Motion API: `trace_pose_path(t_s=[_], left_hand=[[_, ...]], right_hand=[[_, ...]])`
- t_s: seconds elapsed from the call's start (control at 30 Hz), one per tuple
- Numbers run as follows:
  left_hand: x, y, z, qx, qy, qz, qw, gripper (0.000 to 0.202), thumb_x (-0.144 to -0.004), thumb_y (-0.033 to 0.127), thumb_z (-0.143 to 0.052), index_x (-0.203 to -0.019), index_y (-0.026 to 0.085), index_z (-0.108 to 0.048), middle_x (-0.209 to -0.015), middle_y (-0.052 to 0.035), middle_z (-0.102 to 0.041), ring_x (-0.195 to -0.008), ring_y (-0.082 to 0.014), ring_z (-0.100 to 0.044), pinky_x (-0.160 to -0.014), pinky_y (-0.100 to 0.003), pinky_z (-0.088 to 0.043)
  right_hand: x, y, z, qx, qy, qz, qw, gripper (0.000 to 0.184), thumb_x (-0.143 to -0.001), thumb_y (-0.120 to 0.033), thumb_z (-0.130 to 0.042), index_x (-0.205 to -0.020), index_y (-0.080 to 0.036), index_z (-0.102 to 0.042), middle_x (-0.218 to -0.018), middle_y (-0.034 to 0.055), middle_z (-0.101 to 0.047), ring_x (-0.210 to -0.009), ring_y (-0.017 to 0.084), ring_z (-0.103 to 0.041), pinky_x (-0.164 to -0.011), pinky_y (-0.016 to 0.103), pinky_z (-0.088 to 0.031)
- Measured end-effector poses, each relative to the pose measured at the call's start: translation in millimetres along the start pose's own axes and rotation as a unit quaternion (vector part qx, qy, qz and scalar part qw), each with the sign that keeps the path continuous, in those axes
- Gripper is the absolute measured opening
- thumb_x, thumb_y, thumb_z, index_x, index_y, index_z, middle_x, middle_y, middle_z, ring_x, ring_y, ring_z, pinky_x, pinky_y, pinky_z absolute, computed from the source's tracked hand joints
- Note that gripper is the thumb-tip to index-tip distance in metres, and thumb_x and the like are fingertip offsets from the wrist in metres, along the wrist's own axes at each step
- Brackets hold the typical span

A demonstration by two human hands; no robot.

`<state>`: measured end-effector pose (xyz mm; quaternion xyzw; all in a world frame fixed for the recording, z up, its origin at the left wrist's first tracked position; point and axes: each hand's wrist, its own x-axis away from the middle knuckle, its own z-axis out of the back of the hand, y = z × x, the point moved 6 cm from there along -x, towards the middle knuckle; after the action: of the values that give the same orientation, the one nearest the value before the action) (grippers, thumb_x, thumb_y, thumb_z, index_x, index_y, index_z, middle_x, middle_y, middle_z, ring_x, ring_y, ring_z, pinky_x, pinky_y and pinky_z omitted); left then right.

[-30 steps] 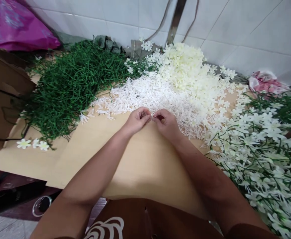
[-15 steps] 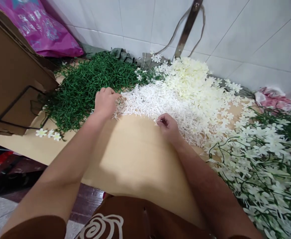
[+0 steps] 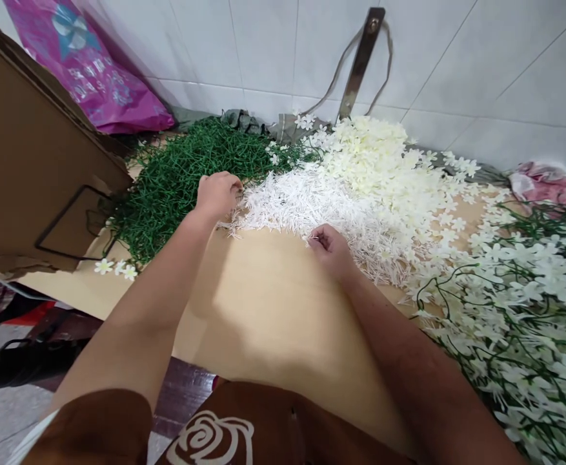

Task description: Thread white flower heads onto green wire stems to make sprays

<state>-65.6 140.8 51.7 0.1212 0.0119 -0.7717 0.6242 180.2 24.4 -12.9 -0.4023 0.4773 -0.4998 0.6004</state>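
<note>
White sprigs (image 3: 302, 200) piled at frame centre.
I see left hand (image 3: 219, 192) curled between them and green stems (image 3: 181, 174), hold unclear; right hand (image 3: 332, 250) pinched narrow at front edge, can't tell on what.

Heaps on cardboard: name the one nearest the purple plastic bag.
The tangled green stem heap by the left hand; white heap, cream heap and green-white heap lie farther right.

Tan cardboard sheeting (image 3: 273, 290) formed the working surface. On it lay, from left to right, three white flowers (image 3: 118, 267) near the front edge, a heap of green stems (image 3: 181, 174), a bed of white filaments (image 3: 302, 200), a mound of cream blossoms (image 3: 370, 148) adjoining the filaments behind, and a mass of leafy-looking white blooms (image 3: 529, 310).
</note>
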Motion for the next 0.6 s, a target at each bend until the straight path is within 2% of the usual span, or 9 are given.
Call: trace_pose_path(t_s=[0.13,0.2,0.3,0.37,0.47,0.6], left_hand=[[-1.1,-5.7,-10.6,-0.013,-0.082,-0.007,0.997,0.043,-0.075,0.008,-0.049,-0.109,0.021,-0.071,-0.121,-0.0092,-0.068,-0.109,-0.0287,-0.062,-0.089,-0.036,-0.043],[0.8,-9.3,-18.3,0.007,-0.096,0.002,0.995,0.044,-0.071,0.007,-0.052,-0.108,0.020,-0.072,-0.118,-0.0114,-0.069,-0.108,-0.0301,-0.062,-0.088,-0.036,-0.044],[2.0,-18.2,-23.0,0.076,-0.057,0.041,0.995,0.042,-0.069,0.006,-0.054,-0.105,0.018,-0.073,-0.113,-0.0120,-0.071,-0.104,-0.0292,-0.063,-0.089,-0.036,-0.046],[1.6,-25.9,-22.5,0.145,-0.025,0.087,0.985,0.038,-0.071,0.008,-0.056,-0.104,0.017,-0.073,-0.102,-0.0108,-0.073,-0.096,-0.0261,-0.065,-0.087,-0.034,-0.048],[0.2,-33.6,-18.5,0.288,0.013,0.155,0.945,0.033,-0.076,0.013,-0.058,-0.106,0.013,-0.070,-0.085,-0.0086,-0.072,-0.081,-0.0195,-0.065,-0.079,-0.030,-0.050],[-1.5,-30.5,-4.3,0.406,0.066,0.182,0.893,0.022,-0.078,0.009,-0.056,-0.097,0.011,-0.068,-0.078,-0.0057,-0.069,-0.069,-0.0119,-0.061,-0.072,-0.025,-0.049]], right_hand=[[0.0,-0.9,-0.5,-0.001,-0.006,-0.003,1.000,0.010,-0.075,-0.028,-0.057,-0.073,-0.022,-0.049,-0.059,-0.0051,-0.044,-0.054,0.010,-0.037,-0.052,0.026,-0.028],[0.1,-1.5,-0.7,0.001,-0.009,-0.004,1.000,0.010,-0.075,-0.028,-0.057,-0.073,-0.022,-0.049,-0.058,-0.0052,-0.043,-0.054,0.010,-0.037,-0.052,0.027,-0.028],[0.1,-1.6,-0.9,0.004,-0.010,-0.005,1.000,0.010,-0.075,-0.027,-0.057,-0.073,-0.021,-0.049,-0.058,-0.0053,-0.043,-0.054,0.010,-0.037,-0.052,0.027,-0.028],[-0.1,-1.0,-0.9,0.004,-0.008,-0.006,1.000,0.010,-0.075,-0.028,-0.057,-0.073,-0.021,-0.049,-0.059,-0.0050,-0.044,-0.055,0.010,-0.037,-0.052,0.027,-0.028],[-0.5,0.6,-1.0,-0.003,-0.008,-0.009,1.000,0.011,-0.075,-0.029,-0.058,-0.073,-0.021,-0.050,-0.060,-0.0046,-0.045,-0.055,0.010,-0.038,-0.052,0.027,-0.029],[-1.0,1.5,-1.0,-0.013,-0.007,-0.009,1.000,0.011,-0.074,-0.028,-0.058,-0.073,-0.021,-0.050,-0.060,-0.0047,-0.046,-0.055,0.010,-0.039,-0.053,0.026,-0.030]])
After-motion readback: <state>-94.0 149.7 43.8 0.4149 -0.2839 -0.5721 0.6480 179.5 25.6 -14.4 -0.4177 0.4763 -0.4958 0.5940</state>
